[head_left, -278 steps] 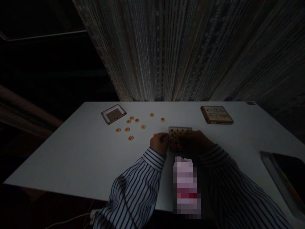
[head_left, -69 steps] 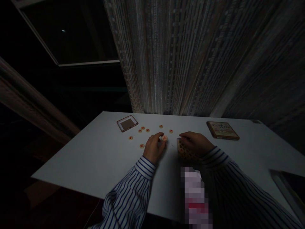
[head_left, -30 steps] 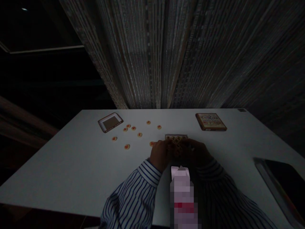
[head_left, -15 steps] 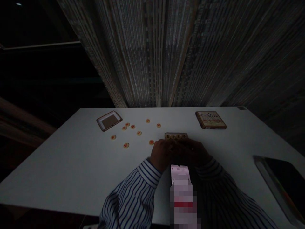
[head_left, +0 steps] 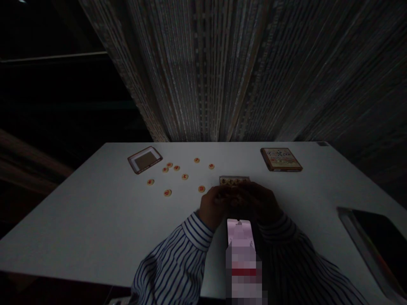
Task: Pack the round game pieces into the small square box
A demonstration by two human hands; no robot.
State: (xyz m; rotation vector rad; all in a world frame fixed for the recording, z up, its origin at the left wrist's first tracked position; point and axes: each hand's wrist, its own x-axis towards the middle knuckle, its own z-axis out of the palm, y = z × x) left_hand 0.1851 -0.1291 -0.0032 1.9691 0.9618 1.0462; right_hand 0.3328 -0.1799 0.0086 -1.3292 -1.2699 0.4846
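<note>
A small flat tray (head_left: 234, 181) packed with round wooden pieces marked in red lies at the table's middle; only its far row shows. My left hand (head_left: 212, 206) curls over the tray's near left part, fingers bent together, and what they pinch is hidden in the dark. My right hand (head_left: 263, 203) covers the tray's near right side, with its fingers curved around the edge. Several loose round pieces (head_left: 185, 176) lie scattered on the white table (head_left: 95, 220) to the left of my hands; the nearest piece (head_left: 201, 189) is just beyond my left knuckles.
A shallow brown-lined box half (head_left: 144, 159) sits at the far left and a printed brown box (head_left: 281, 159) at the far right. A dark flat object (head_left: 375, 237) lies at the table's right edge. A striped curtain hangs behind. A badge (head_left: 243, 254) dangles below my hands.
My left hand carried a round piece from the table over to the tray. Both hands have since drawn closer together over the tray, hiding most of it. The loose pieces stay put.
</note>
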